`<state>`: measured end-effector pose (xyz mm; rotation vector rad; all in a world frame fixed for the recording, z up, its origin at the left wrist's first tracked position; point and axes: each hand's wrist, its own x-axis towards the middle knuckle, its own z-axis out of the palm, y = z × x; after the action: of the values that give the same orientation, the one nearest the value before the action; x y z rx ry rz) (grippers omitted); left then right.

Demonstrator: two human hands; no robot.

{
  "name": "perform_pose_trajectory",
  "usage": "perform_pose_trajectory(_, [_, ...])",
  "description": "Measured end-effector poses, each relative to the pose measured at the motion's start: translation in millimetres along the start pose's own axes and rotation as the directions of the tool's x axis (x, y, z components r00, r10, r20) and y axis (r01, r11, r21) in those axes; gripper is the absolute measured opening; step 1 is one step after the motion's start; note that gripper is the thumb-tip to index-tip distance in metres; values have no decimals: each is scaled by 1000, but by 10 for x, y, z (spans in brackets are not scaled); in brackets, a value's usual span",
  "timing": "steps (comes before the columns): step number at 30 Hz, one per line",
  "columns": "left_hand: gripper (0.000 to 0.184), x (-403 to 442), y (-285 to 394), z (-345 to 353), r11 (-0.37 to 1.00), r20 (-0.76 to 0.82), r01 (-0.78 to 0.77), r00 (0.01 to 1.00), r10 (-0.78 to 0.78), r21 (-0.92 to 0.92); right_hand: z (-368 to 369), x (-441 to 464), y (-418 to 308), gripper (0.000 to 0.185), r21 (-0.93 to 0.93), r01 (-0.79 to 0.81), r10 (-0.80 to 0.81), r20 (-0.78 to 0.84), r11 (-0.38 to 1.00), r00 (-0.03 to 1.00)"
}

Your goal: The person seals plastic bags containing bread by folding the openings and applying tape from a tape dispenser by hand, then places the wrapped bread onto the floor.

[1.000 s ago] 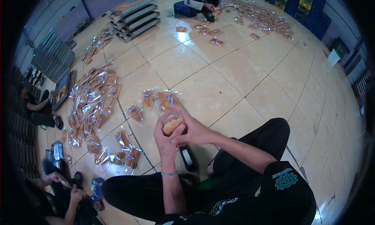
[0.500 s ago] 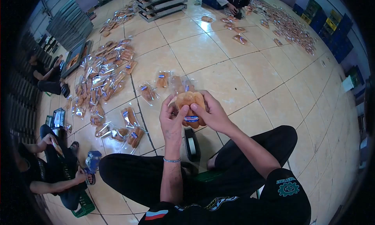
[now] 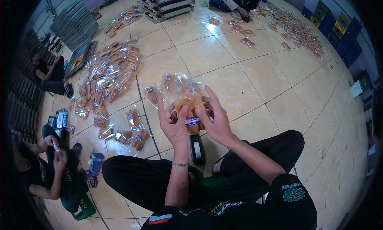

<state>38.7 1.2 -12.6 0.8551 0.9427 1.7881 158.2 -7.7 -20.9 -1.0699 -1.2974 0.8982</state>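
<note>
Between both hands, above the tiled floor, is a plastic-wrapped bread with a blue label on its lower part. My left hand grips its left side, thumb on the front and index finger stretched out. On the right side my right hand holds it the same way, thumb near the label and index finger raised. Just beyond the hands lie several bagged breads on the floor. Below the held bread stands a black tape dispenser with a pale roll, between my legs.
A large heap of bagged breads spreads to the left, with a smaller group nearer. Stacked metal trays stand at the back. Co-workers sit at left, far left and far back. Another bread pile lies far right beside crates.
My index fingers have lifted and spread away from the bread, which both hands still hold. The co-worker at near left has brought both hands together around a small item.
</note>
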Motion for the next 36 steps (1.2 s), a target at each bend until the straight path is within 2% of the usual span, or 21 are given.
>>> perform_pose_trajectory(2, [66,11,-25,-28,999,70,-2,998,-1,44,25,19,91,61,-232,199,-199,23,952,980])
perform_pose_trajectory(6, [52,14,-67,-77,999,115,34,993,-37,27,-41,54,23,58,-251,203,-206,17,947,978])
perform_pose_trajectory(8, [51,80,-167,-218,976,290,-58,957,-6,211,-83,78,-33,49,-221,208,-212,5,953,977])
perform_pose_trajectory(9, [51,88,-159,-220,976,291,-57,957,-7,211,-95,84,-67,49,-222,206,-211,4,953,978])
perform_pose_trajectory(11, [41,93,-131,-205,962,371,-209,919,132,176,-118,86,-118,38,-127,129,-129,4,984,992])
perform_pose_trajectory(12, [41,76,-90,-183,962,372,-206,919,128,178,-137,90,-84,38,-126,125,-126,2,984,992])
perform_pose_trajectory(14, [25,39,14,-129,984,322,-132,943,87,122,-171,111,27,30,-30,162,-161,28,986,987])
perform_pose_trajectory(15, [25,25,30,-134,983,322,-129,943,83,126,-168,109,50,30,-28,157,-157,26,987,987])
perform_pose_trajectory(17, [15,-6,50,-139,992,205,3,978,-28,124,-168,100,76,22,47,155,-158,54,987,986])
perform_pose_trajectory(20, [11,-47,88,-87,998,146,-31,989,23,54,-145,93,19,19,140,122,-135,86,983,987])
perform_pose_trajectory(24, [13,6,109,-145,999,161,40,986,-36,-21,-84,66,-49,18,228,96,-121,99,969,988])
perform_pose_trajectory(26, [17,57,146,-208,995,317,98,944,-91,-7,-119,79,-33,19,206,55,-84,131,977,988])
perform_pose_trajectory(27, [17,63,161,-217,995,318,100,944,-93,-5,-135,82,-14,19,207,54,-82,130,977,988])
perform_pose_trajectory(29, [19,68,198,-212,996,366,44,928,-70,77,-164,93,21,18,326,-69,11,175,943,984])
perform_pose_trajectory(30, [19,46,220,-188,996,365,45,928,-70,77,-159,90,0,18,326,-70,12,176,943,984])
perform_pose_trajectory(32, [18,-12,247,-122,992,211,77,972,-98,104,-145,86,-64,16,445,-232,152,208,865,966])
perform_pose_trajectory(36, [19,-17,253,-144,993,190,113,975,-118,36,-167,127,-86,19,467,-227,123,243,854,962])
